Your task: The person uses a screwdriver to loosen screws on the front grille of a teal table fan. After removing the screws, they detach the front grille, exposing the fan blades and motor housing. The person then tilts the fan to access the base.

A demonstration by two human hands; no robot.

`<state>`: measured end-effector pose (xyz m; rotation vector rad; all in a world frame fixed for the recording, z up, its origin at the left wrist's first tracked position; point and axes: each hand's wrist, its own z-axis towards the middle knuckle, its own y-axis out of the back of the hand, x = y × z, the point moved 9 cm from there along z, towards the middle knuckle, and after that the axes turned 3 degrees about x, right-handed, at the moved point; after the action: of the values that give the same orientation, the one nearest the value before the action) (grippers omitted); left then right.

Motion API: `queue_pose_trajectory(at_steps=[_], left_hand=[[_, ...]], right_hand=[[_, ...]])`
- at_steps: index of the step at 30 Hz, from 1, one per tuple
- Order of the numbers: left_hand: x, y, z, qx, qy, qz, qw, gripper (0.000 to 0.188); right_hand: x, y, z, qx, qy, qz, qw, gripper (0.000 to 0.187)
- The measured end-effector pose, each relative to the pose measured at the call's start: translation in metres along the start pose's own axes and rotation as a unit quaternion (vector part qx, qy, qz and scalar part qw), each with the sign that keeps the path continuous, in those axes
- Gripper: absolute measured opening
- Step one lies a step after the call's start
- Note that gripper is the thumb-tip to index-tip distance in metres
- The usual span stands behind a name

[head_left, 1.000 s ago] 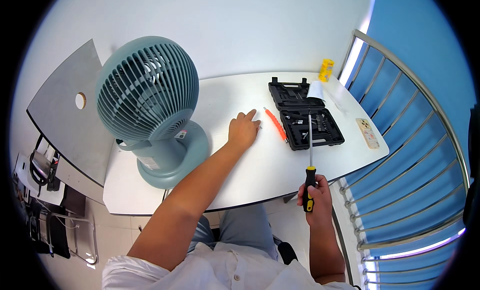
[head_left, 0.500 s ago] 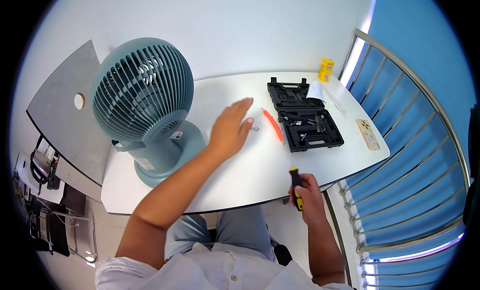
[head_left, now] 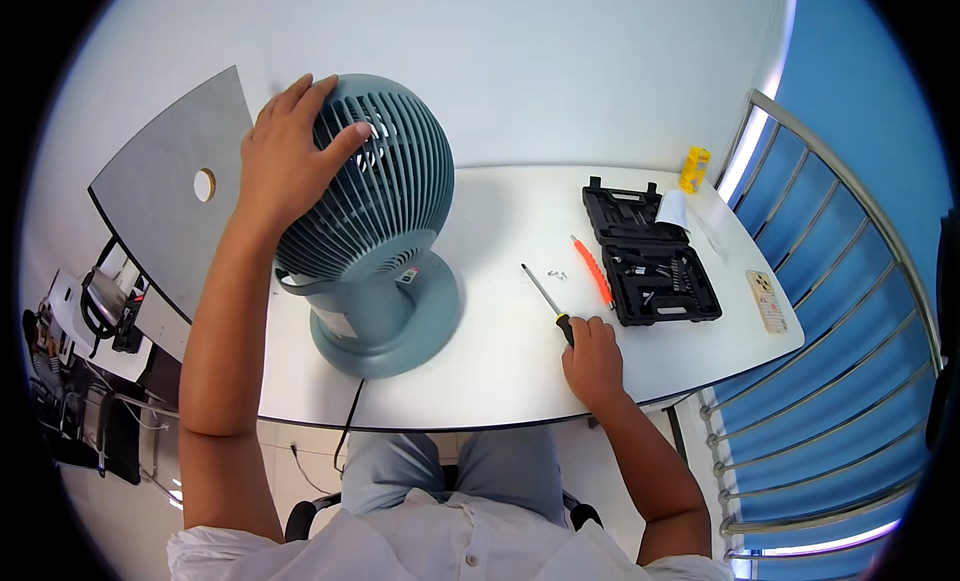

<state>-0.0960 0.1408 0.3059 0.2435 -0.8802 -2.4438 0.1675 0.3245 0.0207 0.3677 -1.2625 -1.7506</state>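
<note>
My left hand (head_left: 293,161) rests on the upper left of a grey-green desk fan (head_left: 400,171). Its fingers are spread over the top rim of the round grille, and the thumb lies across the front slats. The fan stands upright on its round base on the white table (head_left: 500,381). Near the table's front edge, my right hand (head_left: 593,366) is closed around a black-and-yellow screwdriver (head_left: 543,291), whose metal shaft points away and to the left. Small screws (head_left: 557,275) lie beside the shaft. An orange-handled tool (head_left: 592,271) lies just beyond them.
An opened black toolbox (head_left: 665,316) with bits and tools sits at the right, with white paper (head_left: 672,211) on its lid. Behind it stands a yellow container (head_left: 694,170). A patterned phone (head_left: 768,301) lies by the right edge, next to metal railings (head_left: 840,181). A black cord (head_left: 352,421) hangs off the front.
My left hand has moved from over the middle of the table up and left onto the fan. My right hand has brought the screwdriver forward over the table. The view has shifted.
</note>
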Motion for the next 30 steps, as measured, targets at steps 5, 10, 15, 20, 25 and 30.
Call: queue_pose_trajectory(at_steps=[5,10,15,20,25,30], left_hand=[[0.004,0.004,-0.003,0.017,-0.05,-0.054,0.997,0.059],[0.01,0.006,-0.005,0.024,-0.081,-0.11,0.99,0.059],[0.011,0.007,-0.006,0.023,-0.086,-0.103,0.991,0.06],[0.013,0.007,-0.007,0.009,-0.085,-0.103,0.991,0.061],[0.014,0.007,-0.008,0.0,-0.085,-0.103,0.991,0.062],[0.015,0.011,-0.009,0.002,-0.088,-0.125,0.988,0.061]], right_hand=[[-0.018,-0.002,0.006,0.025,-0.025,0.006,0.999,0.03],[-0.037,-0.001,0.013,0.054,-0.047,0.031,0.997,0.03],[-0.046,-0.001,0.016,0.055,-0.064,0.023,0.996,0.029],[-0.044,-0.001,0.015,0.051,-0.072,-0.002,0.996,0.029],[-0.045,0.003,0.011,0.042,-0.102,-0.036,0.993,0.031],[-0.042,0.005,0.011,0.028,-0.105,-0.025,0.994,0.032]])
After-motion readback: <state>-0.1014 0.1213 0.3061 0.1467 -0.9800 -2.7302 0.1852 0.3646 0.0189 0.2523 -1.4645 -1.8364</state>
